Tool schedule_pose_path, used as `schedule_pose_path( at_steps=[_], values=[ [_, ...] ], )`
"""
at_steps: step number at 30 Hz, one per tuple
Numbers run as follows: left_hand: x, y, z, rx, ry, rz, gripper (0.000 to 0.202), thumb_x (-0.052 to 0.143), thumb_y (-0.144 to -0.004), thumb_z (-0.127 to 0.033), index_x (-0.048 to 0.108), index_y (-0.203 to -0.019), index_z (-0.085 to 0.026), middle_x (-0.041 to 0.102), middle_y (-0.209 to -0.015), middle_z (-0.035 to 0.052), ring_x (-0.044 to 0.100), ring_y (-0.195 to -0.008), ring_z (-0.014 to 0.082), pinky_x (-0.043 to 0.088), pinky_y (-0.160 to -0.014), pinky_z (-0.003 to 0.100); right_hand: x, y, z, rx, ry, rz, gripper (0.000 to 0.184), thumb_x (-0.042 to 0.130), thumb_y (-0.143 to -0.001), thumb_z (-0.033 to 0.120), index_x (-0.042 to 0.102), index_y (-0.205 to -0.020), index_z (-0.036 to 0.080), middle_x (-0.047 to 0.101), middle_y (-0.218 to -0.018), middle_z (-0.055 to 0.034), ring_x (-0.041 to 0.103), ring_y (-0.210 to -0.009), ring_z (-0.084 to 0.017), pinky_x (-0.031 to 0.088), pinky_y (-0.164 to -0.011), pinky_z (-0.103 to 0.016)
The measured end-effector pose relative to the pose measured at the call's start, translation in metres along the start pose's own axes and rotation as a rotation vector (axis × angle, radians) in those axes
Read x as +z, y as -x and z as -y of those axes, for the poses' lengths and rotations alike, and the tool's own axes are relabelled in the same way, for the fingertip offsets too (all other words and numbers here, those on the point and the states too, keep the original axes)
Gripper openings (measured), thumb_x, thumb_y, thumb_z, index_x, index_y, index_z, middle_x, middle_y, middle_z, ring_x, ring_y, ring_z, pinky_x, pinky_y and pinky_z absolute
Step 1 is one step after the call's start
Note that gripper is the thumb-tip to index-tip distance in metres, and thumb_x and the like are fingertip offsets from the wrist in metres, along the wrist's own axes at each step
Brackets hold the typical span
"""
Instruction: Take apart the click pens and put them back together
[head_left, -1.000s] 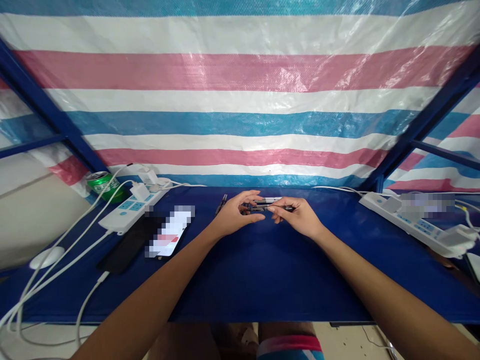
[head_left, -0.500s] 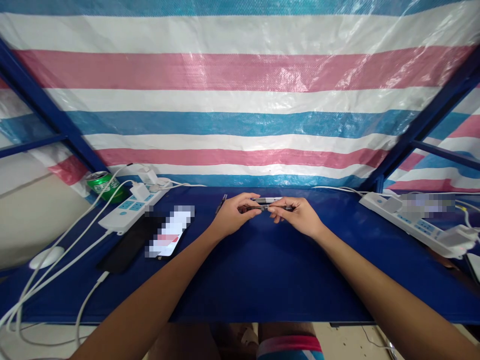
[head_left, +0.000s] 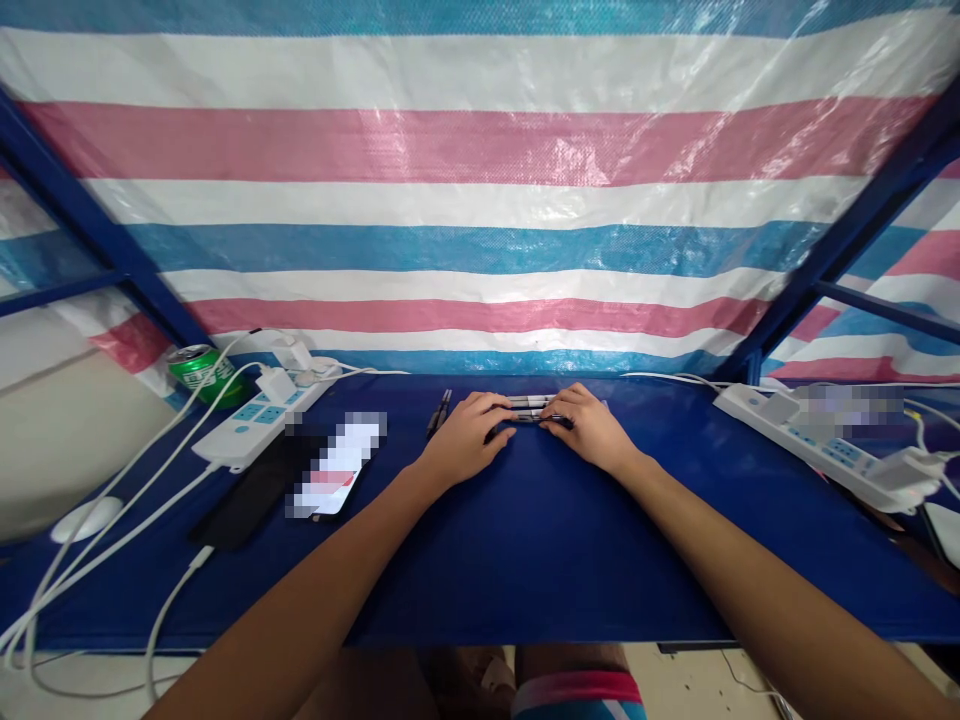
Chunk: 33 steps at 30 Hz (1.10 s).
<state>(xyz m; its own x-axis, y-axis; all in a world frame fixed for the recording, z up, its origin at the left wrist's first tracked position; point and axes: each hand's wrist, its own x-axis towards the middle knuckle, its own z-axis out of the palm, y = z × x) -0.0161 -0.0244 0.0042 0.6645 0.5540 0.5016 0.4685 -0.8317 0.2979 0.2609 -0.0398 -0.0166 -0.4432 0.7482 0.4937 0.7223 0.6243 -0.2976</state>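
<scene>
While both forearms reach across a blue-covered table (head_left: 555,560), the left hand (head_left: 465,437) and right hand (head_left: 589,428) sit close together near its far edge, curled low over the surface. Between them lies a small bundle of slim pens (head_left: 532,408), dark with silver bands, side by side and roughly level. The left hand's fingertips (head_left: 501,408) are on the bundle's left end, and the right hand's thumb and fingers close on its right end. Both grips look closed on the pens, though their firmness cannot be told.

Just beyond the left hand, a pair of dark pens (head_left: 439,412) lies tilted on the cover, apart from the bundle. Further left are a black smartphone (head_left: 251,495) and, touching it, a second phone (head_left: 334,465) with a pixelated, blurred screen. Beyond them, a white power strip (head_left: 259,420) with plugged-in chargers sits beside a green drink can (head_left: 202,373), and a white mouse (head_left: 86,518) lies near the table's left edge. A second white power strip (head_left: 817,440) lies at the right. A striped blue, white and pink tarp (head_left: 480,200) hangs behind the table.
</scene>
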Motion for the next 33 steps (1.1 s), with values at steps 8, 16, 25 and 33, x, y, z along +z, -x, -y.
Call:
schedule_pose_path(
  at_steps=[8, 16, 25, 33],
  values=[
    [0.010, -0.001, -0.002, 0.033, -0.104, 0.173, 0.038, 0.051, -0.109, -0.040, 0.067, -0.140, -0.024, 0.053, -0.161, 0.0086, 0.046, -0.151, 0.0289, 0.037, -0.125, 0.052, -0.025, 0.009, -0.037, 0.216, 0.080, -0.130, 0.017, 0.060, -0.102, 0.030, 0.075, -0.106, 0.023, 0.075, -0.103, -0.0089, 0.064, -0.101, -0.030, 0.052, -0.097, -0.048],
    [0.010, -0.003, -0.005, -0.040, -0.161, 0.275, 0.050, 0.041, -0.111, -0.050, 0.060, -0.150, -0.024, 0.057, -0.158, 0.0071, 0.048, -0.150, 0.0266, 0.033, -0.125, 0.048, -0.037, 0.015, -0.048, 0.287, 0.075, -0.001, 0.024, 0.066, -0.097, 0.038, 0.077, -0.114, 0.025, 0.073, -0.109, -0.0097, 0.065, -0.107, -0.031, 0.051, -0.102, -0.048],
    [0.008, -0.003, -0.002, -0.005, -0.117, 0.251, 0.045, 0.045, -0.111, -0.046, 0.064, -0.144, -0.023, 0.063, -0.151, 0.0089, 0.055, -0.143, 0.0267, 0.038, -0.122, 0.047, -0.037, 0.019, -0.049, 0.281, 0.061, 0.092, 0.020, 0.068, -0.094, 0.032, 0.078, -0.110, 0.025, 0.072, -0.115, -0.0107, 0.063, -0.115, -0.031, 0.049, -0.107, -0.049],
    [0.006, -0.003, -0.004, 0.014, -0.104, 0.249, 0.042, 0.047, -0.110, -0.043, 0.066, -0.141, -0.022, 0.065, -0.148, 0.0097, 0.057, -0.141, 0.0276, 0.039, -0.122, 0.048, -0.040, 0.018, -0.051, 0.272, 0.048, 0.130, 0.018, 0.066, -0.094, 0.029, 0.076, -0.107, 0.025, 0.075, -0.112, -0.0080, 0.066, -0.112, -0.029, 0.050, -0.104, -0.047]
  ],
)
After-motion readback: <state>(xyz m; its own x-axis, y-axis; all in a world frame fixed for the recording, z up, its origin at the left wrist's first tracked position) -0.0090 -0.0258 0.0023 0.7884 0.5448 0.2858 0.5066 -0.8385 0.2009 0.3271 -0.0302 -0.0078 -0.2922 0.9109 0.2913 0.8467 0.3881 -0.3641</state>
